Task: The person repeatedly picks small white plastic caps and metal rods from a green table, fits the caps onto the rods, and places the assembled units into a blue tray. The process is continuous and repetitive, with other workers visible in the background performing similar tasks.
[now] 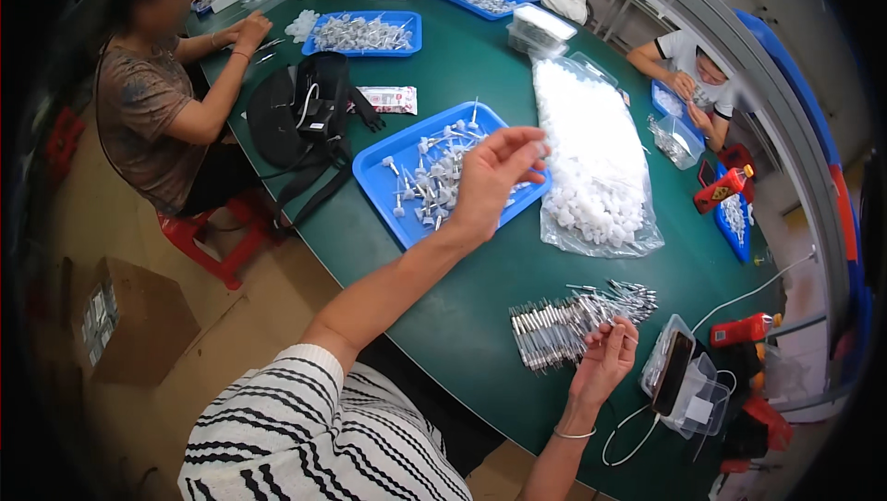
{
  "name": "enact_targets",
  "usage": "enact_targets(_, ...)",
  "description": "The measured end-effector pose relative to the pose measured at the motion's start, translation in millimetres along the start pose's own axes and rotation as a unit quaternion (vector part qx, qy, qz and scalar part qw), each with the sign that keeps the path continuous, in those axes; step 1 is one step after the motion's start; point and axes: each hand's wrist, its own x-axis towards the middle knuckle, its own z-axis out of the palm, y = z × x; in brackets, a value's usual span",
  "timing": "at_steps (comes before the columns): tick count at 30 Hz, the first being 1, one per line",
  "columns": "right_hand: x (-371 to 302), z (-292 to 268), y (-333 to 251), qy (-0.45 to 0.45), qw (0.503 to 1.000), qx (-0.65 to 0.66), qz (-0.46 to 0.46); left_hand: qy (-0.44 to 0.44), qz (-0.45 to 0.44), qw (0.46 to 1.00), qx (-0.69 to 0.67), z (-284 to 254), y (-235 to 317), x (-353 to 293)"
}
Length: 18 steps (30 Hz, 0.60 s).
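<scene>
My left hand (499, 177) is raised over the right side of a blue tray (365, 168), its thumb and fingers pinched together. Something small and pale may sit at the fingertips, but it blends into the white behind. In the tray lie loose thin metal rods with white plastic caps (430, 191). Lower right, my right hand (602, 364) has closed fingers beside a pile of slim metal rods (545, 333), some lined up in a row, others heaped crosswise. What those fingers hold is too small to tell. A clear plastic bag of small white caps (591, 159) lies beyond, opening toward me.
A black bag (277, 117) and a wrapped packet (388, 100) lie left of the tray. At right are a phone (673, 373) on plastic boxes, a white cable (631, 427) and red bottles (723, 189). Co-workers sit around the green table (462, 307) with more blue trays (418, 37).
</scene>
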Motion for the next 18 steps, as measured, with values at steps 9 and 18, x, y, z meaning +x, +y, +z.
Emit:
enact_targets(9, -1.3, -0.7, -0.2, 0.0, 1.0, -0.002, -0.002, -0.209, -0.153, 0.959, 0.113, 19.5, -63.7, -58.2)
enact_targets(18, 0.7, 0.1, -0.6, 0.002, 1.0, 0.014, -0.003, -0.252, -0.167, 0.935, 0.187, 23.9, -75.0, -75.8)
